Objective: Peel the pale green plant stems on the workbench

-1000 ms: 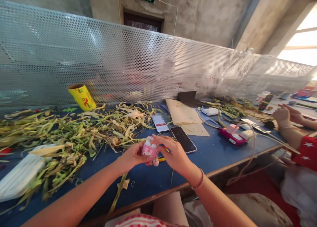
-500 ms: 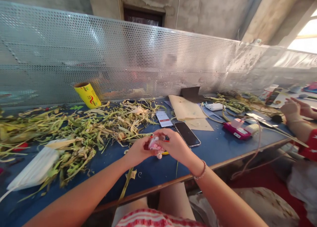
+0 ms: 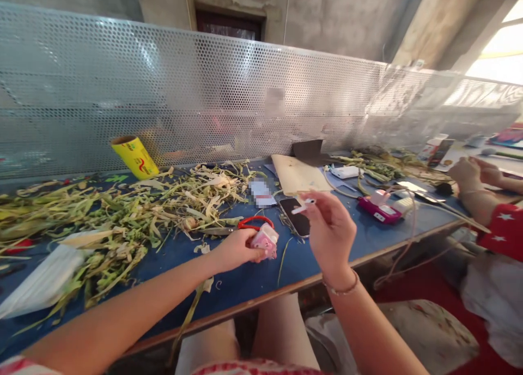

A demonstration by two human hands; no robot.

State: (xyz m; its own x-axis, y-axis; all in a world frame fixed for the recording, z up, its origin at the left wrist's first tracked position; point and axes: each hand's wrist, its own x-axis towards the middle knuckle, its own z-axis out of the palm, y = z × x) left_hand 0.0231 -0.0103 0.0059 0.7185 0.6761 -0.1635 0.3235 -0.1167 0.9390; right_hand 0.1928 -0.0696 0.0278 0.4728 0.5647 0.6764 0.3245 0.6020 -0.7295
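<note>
My left hand (image 3: 235, 249) is closed around a small pink case (image 3: 265, 240), held just above the blue table (image 3: 245, 288). My right hand (image 3: 332, 230) is raised above the table's front edge and pinches a small white earbud-like piece (image 3: 303, 205) between thumb and fingers. Red-handled scissors (image 3: 250, 224) lie on the table just behind the pink case. A black phone (image 3: 295, 216) lies flat behind my right hand, partly hidden by it.
A heap of green and dry plant stalks (image 3: 122, 217) covers the left of the table. A yellow roll (image 3: 134, 157) leans at the mesh screen (image 3: 204, 91). Brown paper (image 3: 298, 174), a pink device (image 3: 375, 210) with cables, and another person's hands (image 3: 474, 173) are at the right.
My right hand has pulled away from the pink case and risen to the right with a small white piece. The left hand keeps the case. The scissors now show.
</note>
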